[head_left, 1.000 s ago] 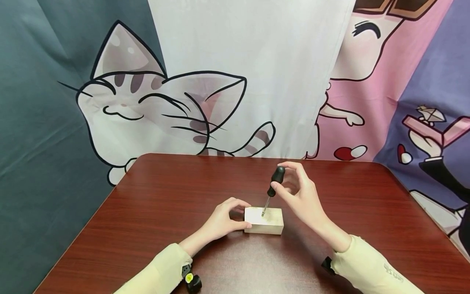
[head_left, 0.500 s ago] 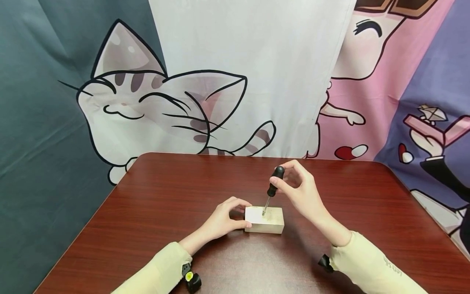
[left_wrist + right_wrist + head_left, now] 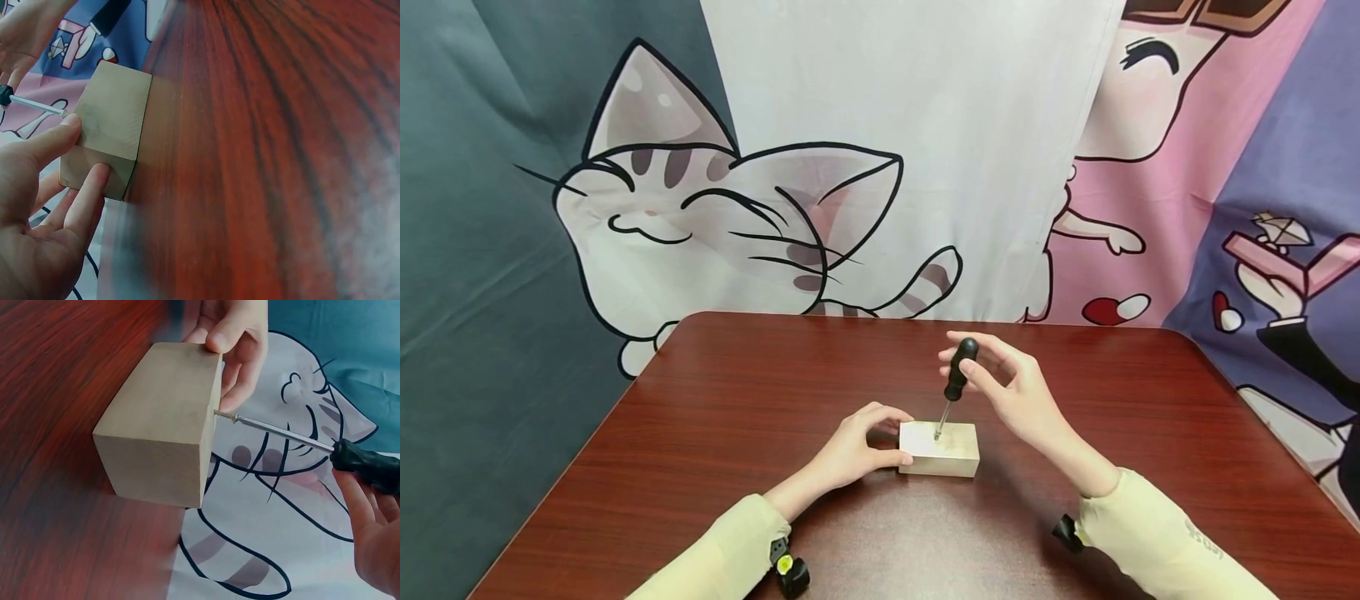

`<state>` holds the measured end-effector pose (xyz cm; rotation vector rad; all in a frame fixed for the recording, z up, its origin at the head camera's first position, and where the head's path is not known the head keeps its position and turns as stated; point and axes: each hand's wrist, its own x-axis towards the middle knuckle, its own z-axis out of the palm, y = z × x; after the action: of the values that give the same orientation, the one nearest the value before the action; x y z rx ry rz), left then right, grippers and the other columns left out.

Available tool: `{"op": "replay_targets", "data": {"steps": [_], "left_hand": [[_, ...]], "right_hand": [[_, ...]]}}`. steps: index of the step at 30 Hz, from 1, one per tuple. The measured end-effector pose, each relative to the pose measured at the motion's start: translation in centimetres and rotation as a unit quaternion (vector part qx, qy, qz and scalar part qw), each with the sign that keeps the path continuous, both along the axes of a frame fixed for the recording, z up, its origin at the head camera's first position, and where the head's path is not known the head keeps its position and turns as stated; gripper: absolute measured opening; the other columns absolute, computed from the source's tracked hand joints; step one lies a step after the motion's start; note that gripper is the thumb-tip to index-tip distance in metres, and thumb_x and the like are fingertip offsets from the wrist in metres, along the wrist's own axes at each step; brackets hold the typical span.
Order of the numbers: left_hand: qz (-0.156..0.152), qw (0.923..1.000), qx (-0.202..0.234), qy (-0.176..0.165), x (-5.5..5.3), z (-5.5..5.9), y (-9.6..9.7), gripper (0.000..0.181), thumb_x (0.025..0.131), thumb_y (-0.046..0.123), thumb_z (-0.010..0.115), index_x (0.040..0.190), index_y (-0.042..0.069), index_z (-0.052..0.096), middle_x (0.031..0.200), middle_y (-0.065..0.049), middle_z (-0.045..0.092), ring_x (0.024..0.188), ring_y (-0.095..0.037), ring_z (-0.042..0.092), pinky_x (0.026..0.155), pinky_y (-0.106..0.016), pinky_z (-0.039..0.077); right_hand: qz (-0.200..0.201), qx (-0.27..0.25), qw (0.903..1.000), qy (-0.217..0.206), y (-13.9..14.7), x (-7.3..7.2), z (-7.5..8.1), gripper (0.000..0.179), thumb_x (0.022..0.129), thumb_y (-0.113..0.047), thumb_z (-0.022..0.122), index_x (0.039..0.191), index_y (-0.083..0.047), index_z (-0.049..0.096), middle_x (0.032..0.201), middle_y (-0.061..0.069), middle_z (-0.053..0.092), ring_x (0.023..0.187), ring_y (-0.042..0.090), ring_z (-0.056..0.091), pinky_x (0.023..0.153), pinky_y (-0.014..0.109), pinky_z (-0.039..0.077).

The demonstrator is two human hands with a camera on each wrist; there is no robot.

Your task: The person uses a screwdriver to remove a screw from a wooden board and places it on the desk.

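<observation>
A pale wooden block [image 3: 951,463] lies on the table. My left hand [image 3: 856,447] grips its left end, thumb on the near face and fingers round the far side. A screw [image 3: 224,415] stands part way out of the block's top, its head at the tip of a screwdriver [image 3: 962,365] with a black handle and a steel shaft. The screwdriver leans slightly to the right. My right hand [image 3: 1021,393] holds the handle between thumb and fingers, the other fingers stretched out behind it. In the right wrist view, fingers [image 3: 359,503] lie along the handle's underside.
The dark red wooden table [image 3: 760,367] has its far edge behind the hands. A cloth backdrop [image 3: 880,83] printed with a cartoon cat hangs beyond it. A small black device [image 3: 792,575] sits at the left wrist, another black device [image 3: 1066,533] at the right.
The right hand's fingers and thumb have shifted along and around the screwdriver handle, the fingers now reaching farther left behind it. The left hand and the block stay in place.
</observation>
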<state>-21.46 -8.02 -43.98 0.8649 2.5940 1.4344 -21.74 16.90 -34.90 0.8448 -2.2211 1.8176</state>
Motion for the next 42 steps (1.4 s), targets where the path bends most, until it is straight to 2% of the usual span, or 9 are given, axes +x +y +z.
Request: {"op": "replay_targets", "data": {"steps": [4, 11, 15, 20, 23, 29, 33, 37, 42], "left_hand": [[0.002, 1.0000, 0.006, -0.001, 0.1, 0.0, 0.1, 0.045, 0.079, 0.027, 0.084, 0.121, 0.020, 0.066, 0.110, -0.003, 0.064, 0.108, -0.022, 0.068, 0.095, -0.038, 0.055], [0.008, 0.9999, 0.006, 0.000, 0.1, -0.1, 0.1, 0.046, 0.079, 0.027, 0.084, 0.120, 0.020, 0.066, 0.109, -0.003, 0.064, 0.107, -0.022, 0.068, 0.095, -0.038, 0.054], [0.008, 0.9999, 0.007, -0.001, 0.1, -0.2, 0.1, 0.045, 0.079, 0.027, 0.084, 0.120, 0.020, 0.066, 0.109, -0.003, 0.064, 0.108, -0.022, 0.067, 0.095, -0.039, 0.054], [0.009, 0.9999, 0.007, 0.001, 0.0, -0.2, 0.1, 0.045, 0.079, 0.027, 0.084, 0.120, 0.021, 0.066, 0.109, -0.002, 0.064, 0.107, -0.021, 0.068, 0.095, -0.038, 0.054], [0.008, 0.9999, 0.007, 0.001, 0.1, -0.2, 0.1, 0.045, 0.079, 0.027, 0.084, 0.120, 0.021, 0.066, 0.109, -0.002, 0.064, 0.107, -0.021, 0.067, 0.095, -0.037, 0.054], [0.009, 0.9999, 0.007, -0.002, 0.1, -0.2, 0.1, 0.045, 0.079, 0.026, 0.084, 0.120, 0.020, 0.066, 0.109, -0.002, 0.063, 0.107, -0.022, 0.067, 0.095, -0.036, 0.055], [0.010, 0.9999, 0.008, -0.009, 0.2, -0.2, 0.0, 0.045, 0.080, 0.026, 0.083, 0.121, 0.020, 0.066, 0.109, -0.003, 0.063, 0.108, -0.022, 0.067, 0.095, -0.039, 0.054], [0.007, 0.9999, 0.013, -0.008, 0.2, -0.2, 0.1, 0.045, 0.080, 0.026, 0.083, 0.120, 0.019, 0.066, 0.110, -0.004, 0.063, 0.108, -0.023, 0.067, 0.095, -0.040, 0.054], [0.011, 0.9998, 0.012, -0.009, 0.2, -0.1, 0.1, 0.045, 0.079, 0.026, 0.084, 0.121, 0.020, 0.066, 0.110, -0.001, 0.063, 0.108, -0.021, 0.067, 0.095, -0.037, 0.055]], "right_hand": [[-0.021, -0.008, 0.9997, 0.004, -0.3, 0.2, 0.0, 0.035, 0.098, -0.009, 0.061, 0.133, -0.011, 0.058, 0.113, -0.001, 0.073, 0.098, 0.019, 0.074, 0.077, 0.036, 0.062], [-0.071, -0.039, 0.9964, -0.023, -0.9, 0.4, 0.1, 0.023, 0.090, -0.009, 0.072, 0.108, -0.001, 0.060, 0.101, -0.003, 0.070, 0.087, 0.010, 0.071, 0.076, 0.032, 0.061], [-0.073, -0.044, 0.9958, -0.032, -0.8, 0.5, 0.3, 0.019, 0.090, -0.009, 0.072, 0.103, -0.001, 0.061, 0.093, -0.001, 0.068, 0.077, 0.011, 0.069, 0.076, 0.033, 0.061], [-0.062, -0.040, 0.9961, -0.049, -0.5, 0.7, 0.7, 0.020, 0.089, -0.012, 0.073, 0.104, -0.004, 0.064, 0.086, 0.001, 0.070, 0.074, 0.013, 0.072, 0.076, 0.036, 0.061], [-0.060, -0.026, 0.9965, -0.052, -0.3, 0.7, 0.9, 0.021, 0.089, -0.015, 0.074, 0.108, -0.007, 0.067, 0.088, 0.001, 0.072, 0.075, 0.014, 0.073, 0.077, 0.036, 0.061], [-0.054, 0.016, 0.9982, -0.020, 0.2, 0.6, 1.0, 0.024, 0.092, -0.016, 0.071, 0.116, -0.015, 0.071, 0.108, -0.004, 0.075, 0.087, 0.013, 0.075, 0.080, 0.032, 0.061], [-0.033, 0.033, 0.9988, 0.011, 0.3, 0.4, 0.8, 0.029, 0.095, -0.013, 0.065, 0.124, -0.018, 0.067, 0.110, -0.004, 0.075, 0.097, 0.014, 0.074, 0.084, 0.026, 0.059], [-0.028, 0.030, 0.9985, 0.035, 0.2, 0.2, 0.5, 0.032, 0.097, -0.009, 0.062, 0.128, -0.015, 0.063, 0.108, -0.004, 0.075, 0.099, 0.013, 0.073, 0.086, 0.023, 0.057], [-0.046, -0.011, 0.9986, 0.023, -0.2, 0.2, 0.2, 0.025, 0.093, -0.004, 0.066, 0.118, -0.004, 0.060, 0.108, -0.005, 0.072, 0.094, 0.010, 0.071, 0.084, 0.025, 0.058]]}}
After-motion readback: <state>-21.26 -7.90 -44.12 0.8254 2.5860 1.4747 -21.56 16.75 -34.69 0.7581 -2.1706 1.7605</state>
